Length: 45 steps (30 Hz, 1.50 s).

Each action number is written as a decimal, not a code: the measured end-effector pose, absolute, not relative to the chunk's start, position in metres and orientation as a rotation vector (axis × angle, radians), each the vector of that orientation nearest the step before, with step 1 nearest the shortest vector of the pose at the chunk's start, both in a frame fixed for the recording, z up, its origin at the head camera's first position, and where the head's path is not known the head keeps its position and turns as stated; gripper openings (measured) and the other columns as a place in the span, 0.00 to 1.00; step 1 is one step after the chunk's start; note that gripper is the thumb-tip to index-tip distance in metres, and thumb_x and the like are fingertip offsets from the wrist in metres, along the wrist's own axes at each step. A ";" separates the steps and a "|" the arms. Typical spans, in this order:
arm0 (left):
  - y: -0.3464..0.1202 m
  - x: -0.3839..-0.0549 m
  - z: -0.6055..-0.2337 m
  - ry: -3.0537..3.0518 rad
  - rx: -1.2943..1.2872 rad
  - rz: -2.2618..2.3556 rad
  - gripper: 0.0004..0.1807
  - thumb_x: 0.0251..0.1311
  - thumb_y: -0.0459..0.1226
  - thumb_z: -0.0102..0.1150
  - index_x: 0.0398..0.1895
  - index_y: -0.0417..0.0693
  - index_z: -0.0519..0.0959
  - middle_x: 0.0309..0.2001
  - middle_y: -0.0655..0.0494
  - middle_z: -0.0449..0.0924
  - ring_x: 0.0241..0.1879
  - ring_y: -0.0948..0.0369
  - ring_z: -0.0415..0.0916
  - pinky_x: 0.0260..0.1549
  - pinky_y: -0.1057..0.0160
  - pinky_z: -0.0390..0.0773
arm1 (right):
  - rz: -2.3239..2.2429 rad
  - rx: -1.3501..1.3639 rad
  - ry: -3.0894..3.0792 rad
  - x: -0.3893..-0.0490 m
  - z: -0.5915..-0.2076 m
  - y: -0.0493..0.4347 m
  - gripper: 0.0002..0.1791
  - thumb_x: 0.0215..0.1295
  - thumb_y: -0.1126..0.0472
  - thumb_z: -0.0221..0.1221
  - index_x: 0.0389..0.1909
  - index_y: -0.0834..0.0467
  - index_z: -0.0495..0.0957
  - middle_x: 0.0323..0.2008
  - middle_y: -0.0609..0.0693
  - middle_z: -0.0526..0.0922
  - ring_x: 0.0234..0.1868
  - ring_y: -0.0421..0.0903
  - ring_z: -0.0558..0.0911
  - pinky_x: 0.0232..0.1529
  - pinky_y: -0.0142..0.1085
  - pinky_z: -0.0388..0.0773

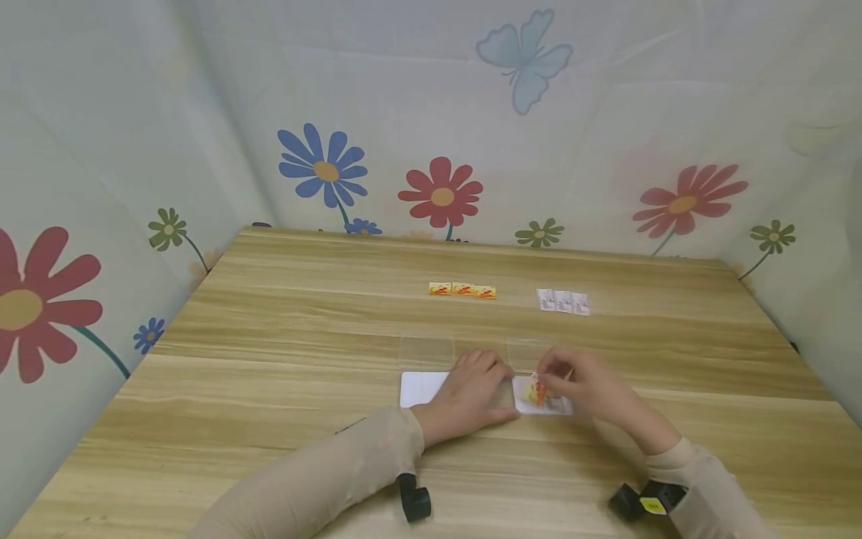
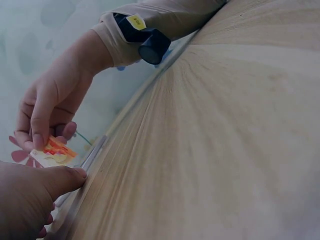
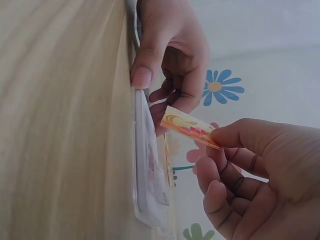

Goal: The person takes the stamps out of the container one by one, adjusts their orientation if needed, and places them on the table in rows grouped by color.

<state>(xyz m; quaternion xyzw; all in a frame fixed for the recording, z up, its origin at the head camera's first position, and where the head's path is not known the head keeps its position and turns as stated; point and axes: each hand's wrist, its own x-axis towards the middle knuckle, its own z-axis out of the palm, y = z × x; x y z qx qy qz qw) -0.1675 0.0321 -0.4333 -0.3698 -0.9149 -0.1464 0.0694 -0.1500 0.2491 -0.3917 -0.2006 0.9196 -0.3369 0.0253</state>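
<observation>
A small yellow-orange stamp point(image 3: 190, 127) with a toothed edge is pinched between the thumb and fingers of my right hand point(image 1: 592, 385). It is held above the right clear plastic case point(image 1: 564, 408), which has a white lining. Another printed stamp point(image 3: 159, 182) appears to lie on that lining. My left hand point(image 1: 468, 393) holds the left end of this case, thumb point(image 3: 142, 77) on its near edge and fingers toward its far side. The left clear case point(image 1: 420, 385), also white inside, lies beside the left hand, which partly covers it.
Farther back are a row of three yellow-orange stamps point(image 1: 462, 290) and a row of three pale stamps point(image 1: 563, 302). Transparent lids point(image 1: 426, 352) lie behind the cases on the wooden table point(image 1: 303, 314). A flowered curtain point(image 1: 404, 97) hangs behind the table.
</observation>
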 end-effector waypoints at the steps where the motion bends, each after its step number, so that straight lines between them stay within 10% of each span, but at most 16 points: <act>1: 0.032 -0.167 -0.434 -2.756 -1.113 -0.443 0.29 0.53 0.59 0.62 0.51 0.52 0.78 0.49 0.59 0.74 0.53 0.60 0.69 0.57 0.60 0.69 | -1.044 -0.614 2.843 -0.150 -0.391 0.249 0.04 0.63 0.60 0.60 0.33 0.56 0.79 0.31 0.45 0.82 0.33 0.34 0.76 0.34 0.29 0.73; 45: 0.029 -0.170 -0.440 -2.714 -1.141 -0.466 0.28 0.53 0.59 0.63 0.51 0.52 0.78 0.50 0.58 0.74 0.54 0.60 0.70 0.59 0.59 0.69 | -1.302 -0.400 2.799 -0.151 -0.375 0.264 0.09 0.67 0.62 0.57 0.40 0.65 0.76 0.30 0.55 0.80 0.28 0.42 0.77 0.23 0.33 0.74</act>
